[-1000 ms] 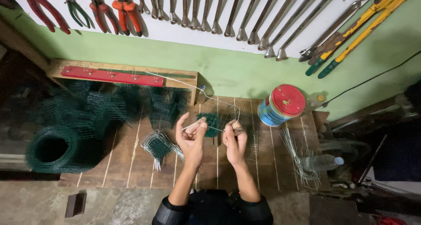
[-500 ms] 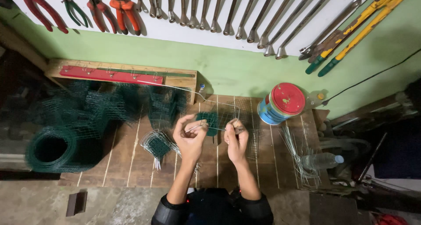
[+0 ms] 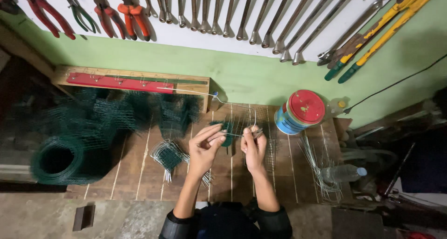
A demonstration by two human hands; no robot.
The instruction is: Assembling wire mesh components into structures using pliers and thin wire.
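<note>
A thin wire (image 3: 233, 135) runs level between two hands over the middle of a wooden slat surface (image 3: 139, 169). The left hand (image 3: 205, 148) pinches its left end, fingertips pressed together on it. The right hand (image 3: 253, 146) is closed around the right end, where the wire bends upward into a small hook. Just behind the hands lies a small piece of green mesh (image 3: 226, 129), partly hidden by the fingers; whether the wire touches it cannot be told.

Near the left hand, on the left, lies a bundle of bent wires (image 3: 168, 156). Further left sits a roll of green mesh (image 3: 58, 160), with a heap of folded green mesh pieces (image 3: 130, 113) beyond it. At the far left edge of the surface stands a long wooden box (image 3: 135, 80) with a red strip along it.

To the right of the hands, at the far edge, stands a blue tin (image 3: 300, 112) with a red lid. Near it, lower right, lie loose straight wires (image 3: 314, 162) and a clear plastic bottle (image 3: 342, 174) on its side.

On the wall beyond hang pliers (image 3: 130, 11) with red and orange handles on the left, a row of wrenches (image 3: 242, 13) in the middle, and yellow long-handled cutters (image 3: 386, 22) on the right.
</note>
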